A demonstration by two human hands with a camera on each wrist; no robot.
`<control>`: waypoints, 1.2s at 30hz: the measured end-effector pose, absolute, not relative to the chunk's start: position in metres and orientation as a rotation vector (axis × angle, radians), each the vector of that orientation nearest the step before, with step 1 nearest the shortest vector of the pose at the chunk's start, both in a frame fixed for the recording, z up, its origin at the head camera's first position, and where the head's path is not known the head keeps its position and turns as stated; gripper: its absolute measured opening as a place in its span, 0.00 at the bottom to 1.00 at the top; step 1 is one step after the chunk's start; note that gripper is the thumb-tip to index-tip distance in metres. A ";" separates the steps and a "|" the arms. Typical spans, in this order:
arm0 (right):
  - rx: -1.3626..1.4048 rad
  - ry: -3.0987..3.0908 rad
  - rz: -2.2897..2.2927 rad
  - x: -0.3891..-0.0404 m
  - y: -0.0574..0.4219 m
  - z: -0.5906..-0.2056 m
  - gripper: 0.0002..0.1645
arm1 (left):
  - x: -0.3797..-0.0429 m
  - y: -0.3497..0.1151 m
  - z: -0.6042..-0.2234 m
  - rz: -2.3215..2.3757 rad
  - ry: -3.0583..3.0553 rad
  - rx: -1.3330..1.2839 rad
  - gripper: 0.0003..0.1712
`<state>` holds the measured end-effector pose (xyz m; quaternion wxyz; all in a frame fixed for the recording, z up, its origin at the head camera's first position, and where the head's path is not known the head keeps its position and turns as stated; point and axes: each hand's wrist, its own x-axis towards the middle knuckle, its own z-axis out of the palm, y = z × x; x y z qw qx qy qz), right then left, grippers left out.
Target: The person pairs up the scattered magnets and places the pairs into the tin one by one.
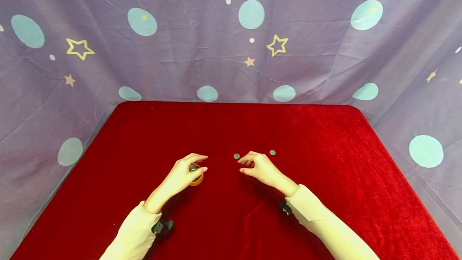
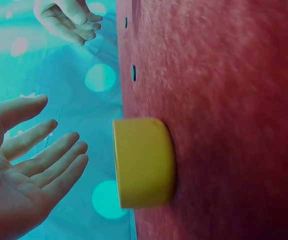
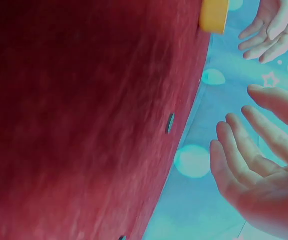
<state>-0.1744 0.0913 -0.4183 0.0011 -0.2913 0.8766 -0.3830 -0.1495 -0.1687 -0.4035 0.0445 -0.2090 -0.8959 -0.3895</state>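
Note:
My left hand [image 1: 183,175] hovers over a small round yellow-orange container [image 1: 196,180] on the table, its fingers loosely bent and holding nothing. In the left wrist view the container [image 2: 145,163] stands upright, apart from the fingers [image 2: 58,165]. Close to a small grey disc [image 1: 236,156], my right hand [image 1: 262,168] hangs above the cloth with relaxed, empty fingers. A second grey disc [image 1: 272,152] lies flat, farther to the right. The right wrist view shows the nearer disc [image 3: 171,123] below the right hand's fingers [image 3: 234,155].
A red velvety cloth [image 1: 231,127] covers the table. Behind and at both sides hangs a purple curtain [image 1: 187,51] printed with stars and dots. Dark wrist cameras sit on the left cuff [image 1: 163,226] and right cuff [image 1: 286,208].

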 end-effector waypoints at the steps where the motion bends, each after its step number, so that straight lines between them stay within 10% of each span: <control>1: -0.905 2.753 -1.206 -0.175 0.094 -0.418 0.12 | -0.151 -0.166 -0.403 -1.189 -2.733 -0.649 0.19; 36: -0.745 2.924 -1.118 -0.203 0.165 -0.425 0.14 | -0.189 -0.097 -0.410 -1.262 -2.775 -0.693 0.16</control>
